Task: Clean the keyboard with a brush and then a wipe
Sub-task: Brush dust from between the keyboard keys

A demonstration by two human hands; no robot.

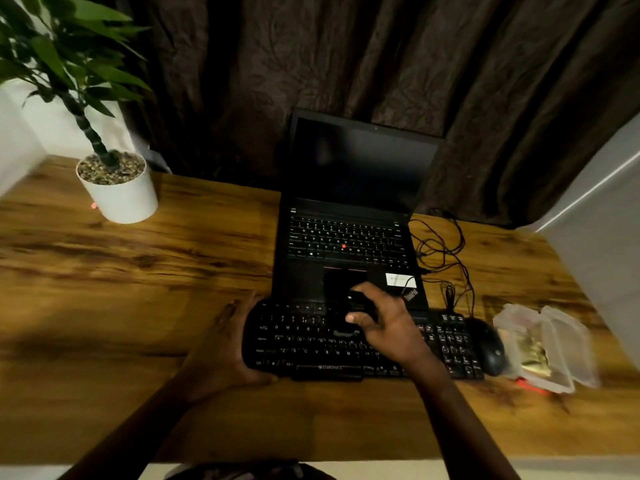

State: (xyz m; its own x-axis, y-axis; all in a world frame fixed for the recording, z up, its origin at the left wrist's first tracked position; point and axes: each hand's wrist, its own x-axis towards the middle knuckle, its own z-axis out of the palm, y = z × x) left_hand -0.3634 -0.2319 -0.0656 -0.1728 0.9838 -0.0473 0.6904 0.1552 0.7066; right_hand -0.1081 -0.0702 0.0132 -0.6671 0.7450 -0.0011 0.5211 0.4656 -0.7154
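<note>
The wooden desk [138,271] is carrying a black laptop [346,237] marked "ThinkPad" on its palm rest, and just in front of it the black keyboard [311,341] is lying with white letters on the keys and "ZEBRONICS" on its front edge. The left hand [225,351] is gripping its left end, fingers behind and thumb in front. The right hand [391,327] is curling its fingers round a small black object [360,301] above the keys.

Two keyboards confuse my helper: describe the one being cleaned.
Find the open laptop on the desk. Just before it lies a separate black keyboard. Unlike the laptop's keys, it has a number pad, and the left hand grips its end.
</note>
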